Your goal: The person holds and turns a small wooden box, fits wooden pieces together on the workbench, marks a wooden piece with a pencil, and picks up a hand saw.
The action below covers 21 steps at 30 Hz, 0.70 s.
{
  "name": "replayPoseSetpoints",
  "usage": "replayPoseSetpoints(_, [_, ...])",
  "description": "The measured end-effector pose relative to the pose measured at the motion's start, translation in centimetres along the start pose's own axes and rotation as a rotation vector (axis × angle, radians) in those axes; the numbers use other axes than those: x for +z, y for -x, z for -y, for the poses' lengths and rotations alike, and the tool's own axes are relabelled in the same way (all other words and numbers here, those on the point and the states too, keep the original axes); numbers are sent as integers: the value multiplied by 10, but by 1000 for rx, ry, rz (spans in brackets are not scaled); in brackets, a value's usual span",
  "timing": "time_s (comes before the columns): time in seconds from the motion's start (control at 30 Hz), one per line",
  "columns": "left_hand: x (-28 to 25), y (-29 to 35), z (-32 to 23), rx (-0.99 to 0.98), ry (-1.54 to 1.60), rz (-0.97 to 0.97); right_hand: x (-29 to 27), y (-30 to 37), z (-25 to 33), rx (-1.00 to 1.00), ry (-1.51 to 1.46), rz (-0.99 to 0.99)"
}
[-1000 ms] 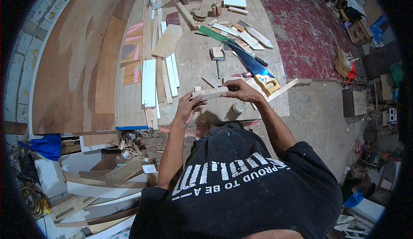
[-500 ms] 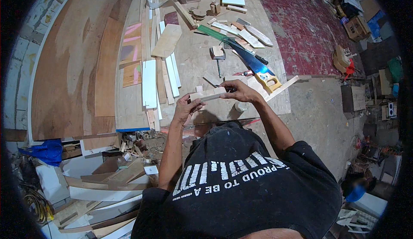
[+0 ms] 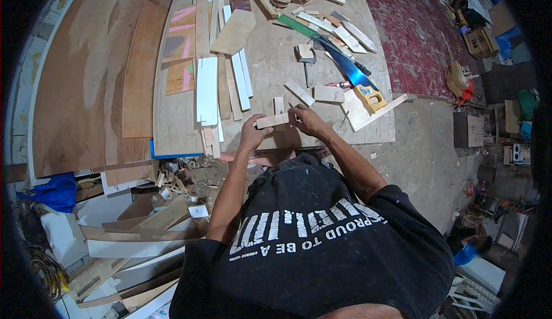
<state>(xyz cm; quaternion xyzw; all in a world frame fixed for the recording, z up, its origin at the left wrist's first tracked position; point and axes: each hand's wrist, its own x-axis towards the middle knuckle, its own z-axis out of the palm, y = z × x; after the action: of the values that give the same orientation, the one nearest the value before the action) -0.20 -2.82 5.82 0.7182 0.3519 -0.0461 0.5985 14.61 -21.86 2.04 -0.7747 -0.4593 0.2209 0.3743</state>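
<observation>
Near the table's front edge, my left hand point(image 3: 251, 133) is closed around the left end of a short pale wood block point(image 3: 272, 121). At the block's other end, my right hand point(image 3: 309, 121) has its fingers bent against the wood. A thin dark thing shows by the right fingertips, too small to name. Just beyond the block is a small wood strip point(image 3: 279, 105), pointing away from me; whether it touches the block I cannot tell. Two flat wood offcuts point(image 3: 328, 93) point(image 3: 299, 93) lie past my right hand. A handsaw point(image 3: 370, 97) with a yellow handle and blue-looking blade rests to the right.
Long white-faced strips point(image 3: 207, 92) and a pale angled board point(image 3: 234, 31) lie on the table's left. A small sanding-block-like piece point(image 3: 305, 53) and several cut pieces point(image 3: 351, 37) lie farther off. Large plywood sheets point(image 3: 86, 77) stand left; scrap wood point(image 3: 138, 233) is piled below.
The view has shifted, so the table sits higher in it. My hands have brought the block slightly nearer to me and turned it. The pale cup by my right forearm no longer shows.
</observation>
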Motion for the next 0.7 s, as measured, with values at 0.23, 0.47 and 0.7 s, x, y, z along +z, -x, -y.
replayPoseSetpoints(0.23, [-1,-33,74,398,-336,-129,44,-2,-13,51,97,-84])
replayPoseSetpoints(0.47, [-26,-27,77,381,-434,-99,45,15,-5,237,136,-199])
replayPoseSetpoints(0.7, [-38,-33,63,301,-314,8,59,30,-8,331,94,-240])
